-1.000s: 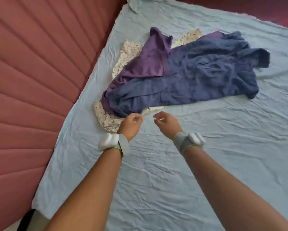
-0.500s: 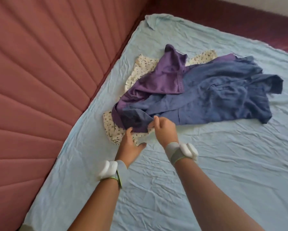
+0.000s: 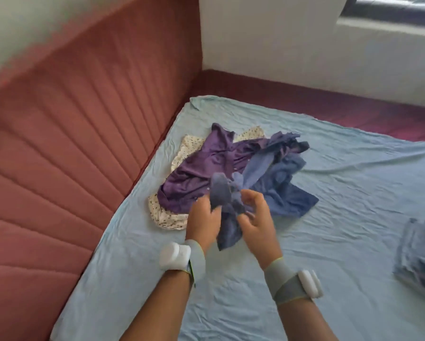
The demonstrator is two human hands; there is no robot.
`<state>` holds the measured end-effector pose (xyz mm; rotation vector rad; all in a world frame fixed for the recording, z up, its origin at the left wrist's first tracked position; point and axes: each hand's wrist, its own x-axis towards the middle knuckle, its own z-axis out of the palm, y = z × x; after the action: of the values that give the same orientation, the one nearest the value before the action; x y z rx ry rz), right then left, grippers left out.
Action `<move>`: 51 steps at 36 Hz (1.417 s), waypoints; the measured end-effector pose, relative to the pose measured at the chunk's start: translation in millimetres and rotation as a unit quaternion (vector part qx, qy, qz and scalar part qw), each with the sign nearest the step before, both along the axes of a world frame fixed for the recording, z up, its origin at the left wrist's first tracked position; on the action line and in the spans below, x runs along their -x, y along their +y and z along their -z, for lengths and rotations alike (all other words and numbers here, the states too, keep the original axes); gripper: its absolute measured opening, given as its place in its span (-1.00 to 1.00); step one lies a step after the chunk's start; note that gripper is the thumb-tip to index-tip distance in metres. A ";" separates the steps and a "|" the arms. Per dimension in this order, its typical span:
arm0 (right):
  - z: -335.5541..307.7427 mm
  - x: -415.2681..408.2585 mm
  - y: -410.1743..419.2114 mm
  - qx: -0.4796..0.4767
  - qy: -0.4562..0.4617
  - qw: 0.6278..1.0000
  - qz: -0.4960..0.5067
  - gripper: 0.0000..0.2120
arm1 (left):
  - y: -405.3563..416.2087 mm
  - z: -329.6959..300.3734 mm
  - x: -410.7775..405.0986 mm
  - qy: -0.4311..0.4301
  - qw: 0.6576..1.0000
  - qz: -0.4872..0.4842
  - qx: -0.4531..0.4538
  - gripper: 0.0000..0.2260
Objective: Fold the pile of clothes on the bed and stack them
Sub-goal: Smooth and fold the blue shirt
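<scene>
— What fills the room?
— A padded red headboard [image 3: 66, 148] along the bed's left edge, a white wall [image 3: 280, 40], a window [image 3: 398, 8] at top right.
— And the bed?
— A wrinkled pale blue sheet [image 3: 354, 217]. Near its far left corner lies the clothes pile: a purple garment [image 3: 201, 166] on a floral cloth [image 3: 167, 217]. Folded dark clothes [image 3: 420, 254] sit at the right edge.
— The hands?
— Close together, left hand [image 3: 202, 223] and right hand [image 3: 257, 221] both gripping the blue garment [image 3: 275, 183], lifting its near end.
</scene>
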<state>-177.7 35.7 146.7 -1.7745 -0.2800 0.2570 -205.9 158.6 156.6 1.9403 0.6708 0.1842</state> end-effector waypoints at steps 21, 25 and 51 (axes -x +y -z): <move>-132.3 114.5 -149.2 -0.077 -0.080 0.988 0.107 -0.64 | -150.7 -201.0 114.6 -0.162 0.948 -0.002 0.273 -0.92; -155.6 127.1 -160.4 -0.197 0.017 0.977 0.073 -0.86 | -162.8 -213.5 122.6 -0.208 0.923 -0.022 0.324 -0.56; -189.1 168.3 -163.1 -0.081 -0.040 0.996 0.012 -0.85 | -114.0 -201.6 164.9 -0.189 0.913 0.116 0.343 -0.35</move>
<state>-346.0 -127.3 335.8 -1.6283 -0.3268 0.1418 -370.7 44.6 358.2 1.2359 0.1939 0.1434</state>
